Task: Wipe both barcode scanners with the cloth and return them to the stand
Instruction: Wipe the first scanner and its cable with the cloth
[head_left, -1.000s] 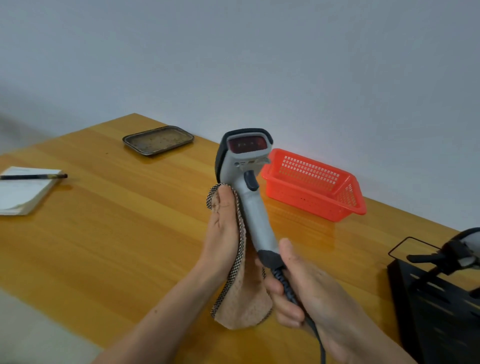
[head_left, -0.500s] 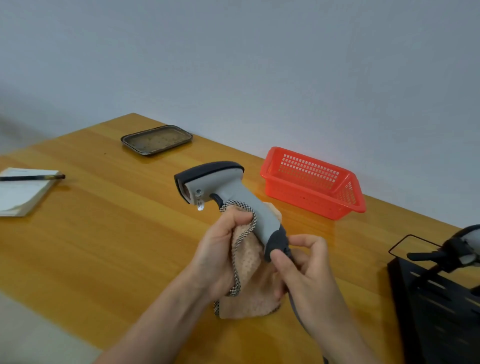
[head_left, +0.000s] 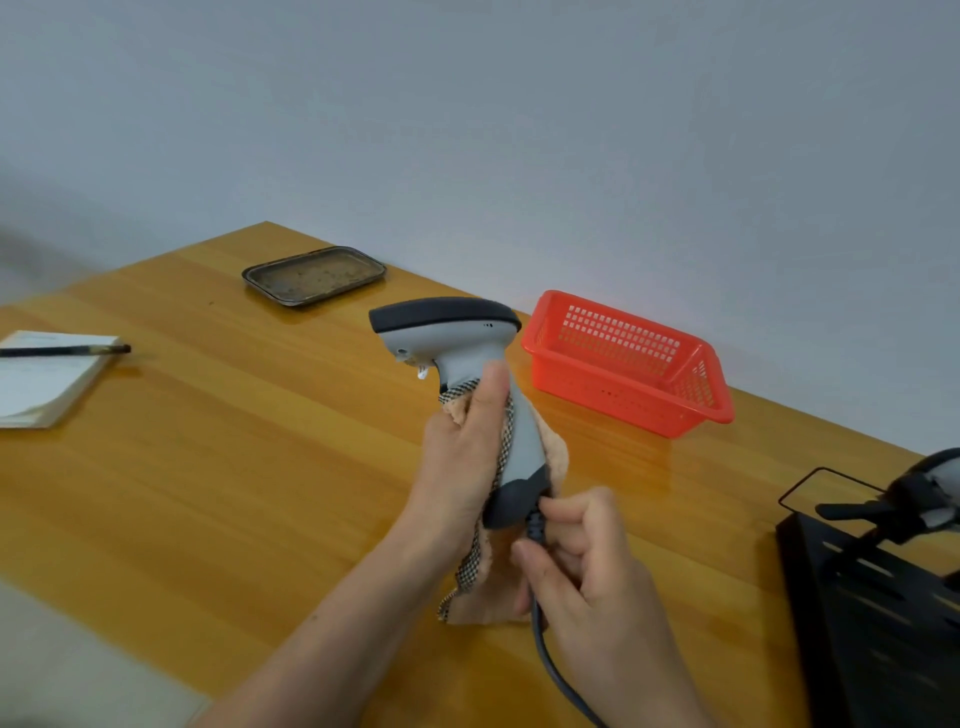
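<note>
The person held a grey scanner (head_left: 457, 358) upright above the bench (head_left: 208, 493), its dark-capped head pointing left. The left hand (head_left: 462, 457) was wrapped round the scanner's handle with the cloth (head_left: 483, 582) caught between palm and handle, the thumb lying up the grip. The cloth's checked edge and beige face hung down below the hand to the bench. The right hand (head_left: 587, 571) pinched the cable (head_left: 550, 660) just beneath the scanner's dark base, thumb and fingers curled on it.

Just behind the scanner, a red plastic basket (head_left: 691, 410) stood near the wall, its mesh sides and floor in plain view. Further left, a shallow metal tray (head_left: 260, 278) lay on the bench, its floor mottled brown. At the left edge a pen (head_left: 62, 351) lay across a notepad (head_left: 47, 389).

At the right edge a second scanner (head_left: 930, 488) sat at the top of the black stand (head_left: 872, 623), partly cut off by the frame.
</note>
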